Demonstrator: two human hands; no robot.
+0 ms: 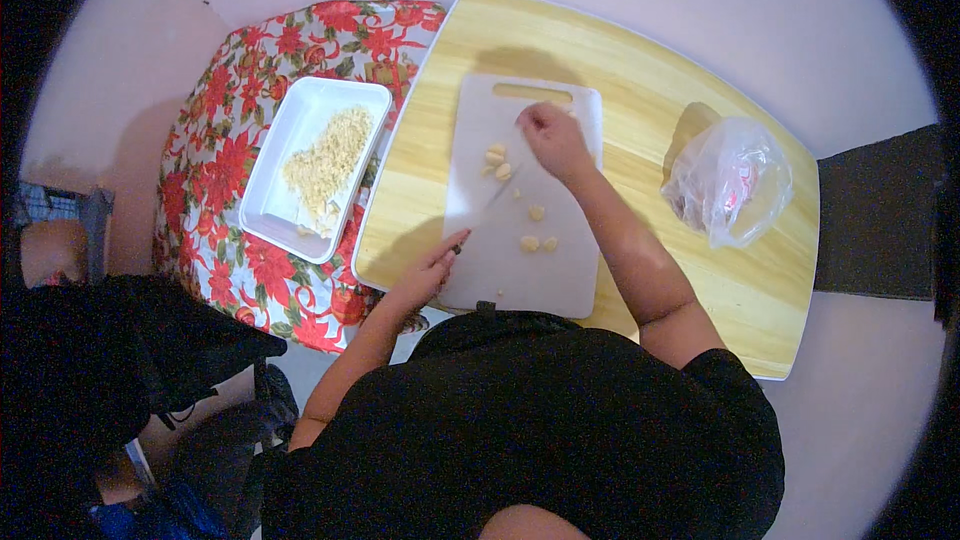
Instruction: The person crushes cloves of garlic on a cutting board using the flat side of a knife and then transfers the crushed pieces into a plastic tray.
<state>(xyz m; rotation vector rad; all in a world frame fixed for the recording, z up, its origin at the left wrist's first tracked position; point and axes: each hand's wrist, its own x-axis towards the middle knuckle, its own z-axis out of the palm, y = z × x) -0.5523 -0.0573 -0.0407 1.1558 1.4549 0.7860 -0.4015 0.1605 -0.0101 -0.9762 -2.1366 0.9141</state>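
My left hand (429,275) is closed around the handle of a knife (504,189) near the left edge of a white plastic cutting board (559,289). The thin blade slants up and to the right across the board. My right hand (553,136) is over the board's upper part, below the handle slot, its fingers curled and blurred; what they may hold is hidden. Pale peeled garlic cloves (496,157) are grouped left of that hand. Lower on the board are another clove (536,212) and a pair of pieces (530,244).
A white tray (262,217) of chopped garlic (334,154) sits on a poinsettia-print cloth (217,165) at left. The wood-pattern table (637,97) holds a clear plastic bag (735,184) at right. Another person (112,345) in dark clothing is at lower left.
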